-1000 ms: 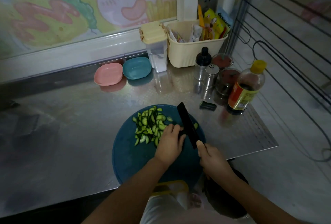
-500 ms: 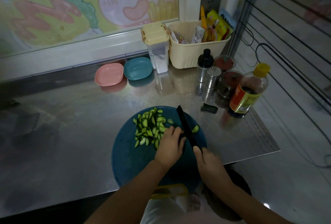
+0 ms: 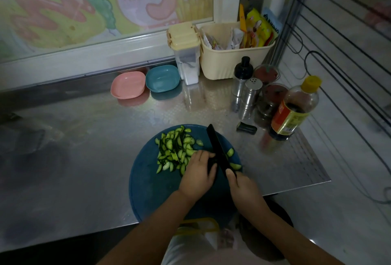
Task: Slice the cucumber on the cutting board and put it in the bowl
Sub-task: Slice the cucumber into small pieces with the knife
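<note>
A round blue cutting board (image 3: pixel 148 188) lies at the steel counter's front edge. A heap of green cucumber slices (image 3: pixel 175 150) covers its far left part, and two loose slices (image 3: pixel 231 152) lie right of the blade. My right hand (image 3: pixel 243 188) grips the handle of a black knife (image 3: pixel 218 150), blade pointing away from me. My left hand (image 3: pixel 198 173) sits just left of the blade, fingers curled over the dark uncut cucumber piece, which is mostly hidden. A pink bowl (image 3: pixel 128 85) and a teal bowl (image 3: pixel 162 78) stand at the back.
Right of the board stand a soy sauce bottle (image 3: pixel 294 110), shakers (image 3: pixel 249 97), jars and a small dark object (image 3: pixel 246 128). A cream basket (image 3: pixel 234 59) and a lidded container (image 3: pixel 186 53) are at the back. The counter's right edge (image 3: pixel 313 152) is close.
The knife has worked through the cucumber; one more slice now lies right of the blade. Both hands stay in nearly the same place on the board.
</note>
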The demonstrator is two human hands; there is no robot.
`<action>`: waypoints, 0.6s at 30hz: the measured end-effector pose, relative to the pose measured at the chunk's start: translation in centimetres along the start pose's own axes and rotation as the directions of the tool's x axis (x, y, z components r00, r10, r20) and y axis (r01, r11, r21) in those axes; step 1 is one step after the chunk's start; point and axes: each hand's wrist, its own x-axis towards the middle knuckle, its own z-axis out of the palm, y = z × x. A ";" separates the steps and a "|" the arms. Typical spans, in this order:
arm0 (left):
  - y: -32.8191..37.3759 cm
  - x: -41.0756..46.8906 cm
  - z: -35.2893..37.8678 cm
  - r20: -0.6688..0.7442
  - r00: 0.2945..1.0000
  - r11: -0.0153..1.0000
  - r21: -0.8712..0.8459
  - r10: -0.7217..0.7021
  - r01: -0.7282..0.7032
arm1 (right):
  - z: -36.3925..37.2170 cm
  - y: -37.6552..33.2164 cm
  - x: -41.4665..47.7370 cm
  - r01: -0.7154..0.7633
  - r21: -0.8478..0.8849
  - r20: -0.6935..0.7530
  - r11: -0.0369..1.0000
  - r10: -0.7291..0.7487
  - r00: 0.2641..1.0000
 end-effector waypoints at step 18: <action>0.0 0.1 0.1 0.003 1.000 0.999 0.048 -0.024 0.024 | -0.7 0.5 -1.5 0.040 0.189 0.018 0.981 -0.044 0.999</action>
